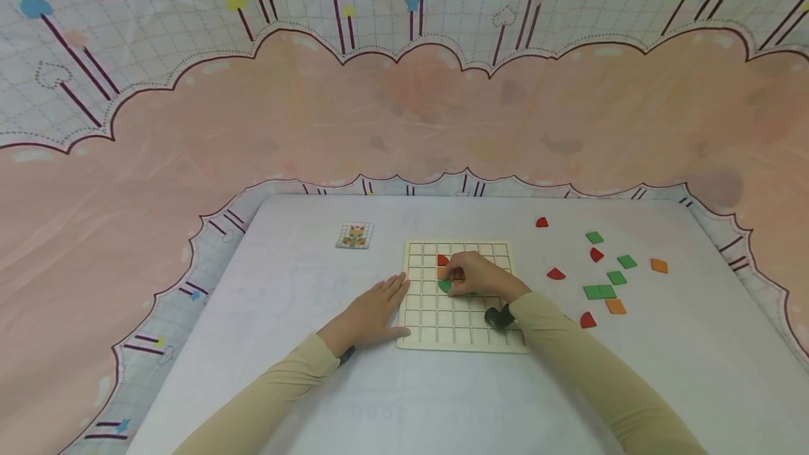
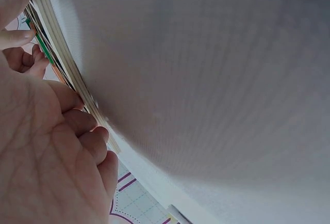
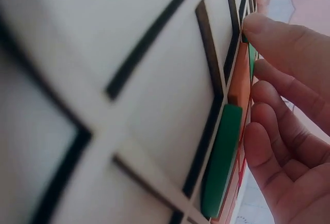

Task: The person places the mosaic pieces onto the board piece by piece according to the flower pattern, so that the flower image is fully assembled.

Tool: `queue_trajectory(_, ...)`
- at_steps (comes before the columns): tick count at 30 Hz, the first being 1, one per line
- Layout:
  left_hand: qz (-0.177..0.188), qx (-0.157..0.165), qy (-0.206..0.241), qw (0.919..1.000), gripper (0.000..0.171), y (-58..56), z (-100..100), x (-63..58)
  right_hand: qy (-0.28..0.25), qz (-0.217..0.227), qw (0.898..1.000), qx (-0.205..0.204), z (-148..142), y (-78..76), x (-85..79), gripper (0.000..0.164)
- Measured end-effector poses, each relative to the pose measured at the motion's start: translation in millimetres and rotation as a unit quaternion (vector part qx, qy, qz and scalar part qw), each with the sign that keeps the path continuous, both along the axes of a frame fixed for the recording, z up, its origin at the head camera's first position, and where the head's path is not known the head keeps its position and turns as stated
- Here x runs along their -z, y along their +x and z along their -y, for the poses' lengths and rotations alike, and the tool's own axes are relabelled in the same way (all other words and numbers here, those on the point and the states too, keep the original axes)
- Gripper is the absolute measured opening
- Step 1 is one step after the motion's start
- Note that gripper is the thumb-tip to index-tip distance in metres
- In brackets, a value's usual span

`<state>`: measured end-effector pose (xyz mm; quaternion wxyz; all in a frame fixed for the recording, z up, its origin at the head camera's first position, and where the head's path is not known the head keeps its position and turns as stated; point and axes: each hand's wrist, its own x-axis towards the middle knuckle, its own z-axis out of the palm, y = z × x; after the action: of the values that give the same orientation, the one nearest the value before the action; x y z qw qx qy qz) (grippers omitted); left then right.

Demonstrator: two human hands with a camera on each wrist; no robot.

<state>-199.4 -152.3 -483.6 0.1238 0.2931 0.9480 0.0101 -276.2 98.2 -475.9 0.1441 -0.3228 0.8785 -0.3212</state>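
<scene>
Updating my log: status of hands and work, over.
Left hand touching left edge of pale wooden grid board. Right hand at flat green curved piece on it. Loose flat red, green, orange pieces right of board, not blocking.

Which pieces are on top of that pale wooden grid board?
On the pale wooden grid board, a red rounded piece, an orange straight-edged piece and a green rounded piece show beside the right hand. More orange and green peeks out beneath it; what it covers can't be seen.
</scene>
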Motion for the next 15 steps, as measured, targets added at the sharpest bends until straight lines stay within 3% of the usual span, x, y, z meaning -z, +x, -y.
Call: queue_trajectory(15, -0.006, 0.009, 0.004, 0.9999, 0.090, -0.3, 1.8, 1.6, -0.007, 0.000, 1.000, -0.010, -8.7, -2.3, 2.0, 0.017)
